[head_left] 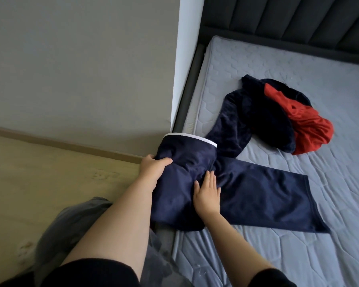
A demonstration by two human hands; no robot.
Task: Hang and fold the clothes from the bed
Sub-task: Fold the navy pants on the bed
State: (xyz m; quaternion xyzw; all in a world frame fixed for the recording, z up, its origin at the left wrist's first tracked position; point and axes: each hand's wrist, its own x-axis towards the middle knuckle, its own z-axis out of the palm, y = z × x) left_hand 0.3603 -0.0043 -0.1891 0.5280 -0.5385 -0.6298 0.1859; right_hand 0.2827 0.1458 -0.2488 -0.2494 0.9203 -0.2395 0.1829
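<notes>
Gripping the left side of a pair of navy bottoms (257, 197), a person's left hand (153, 168) curls its fingers and thumb around the cloth at the near corner of a bed, just below the white waistband (192, 137). The right hand (206, 195) lies flat on the middle of the same garment, fingers straight and slightly spread, pressing the fabric down. The two hands are apart, with a fold of navy cloth between them.

The bottoms lie half on the grey quilted mattress (298, 255). The waistband end overhangs the mattress edge towards the floor, and one wide leg is spread flat to the right, its hem farthest from the hands. Whether they are shorts or trousers cannot be told.

Farther up the mattress sits a heap of two garments. A dark navy fleece garment (263, 119) trails one long part down until it touches the bottoms near the waistband, and a crumpled red garment (311, 129) lies against and partly inside the fleece.

A dark padded headboard (288, 19) runs along the far side of the bed. A grey wall (81, 65) meets a pale wooden floor (39, 183) at left. The person wears black sleeves (104, 274) pushed up above the forearms.
</notes>
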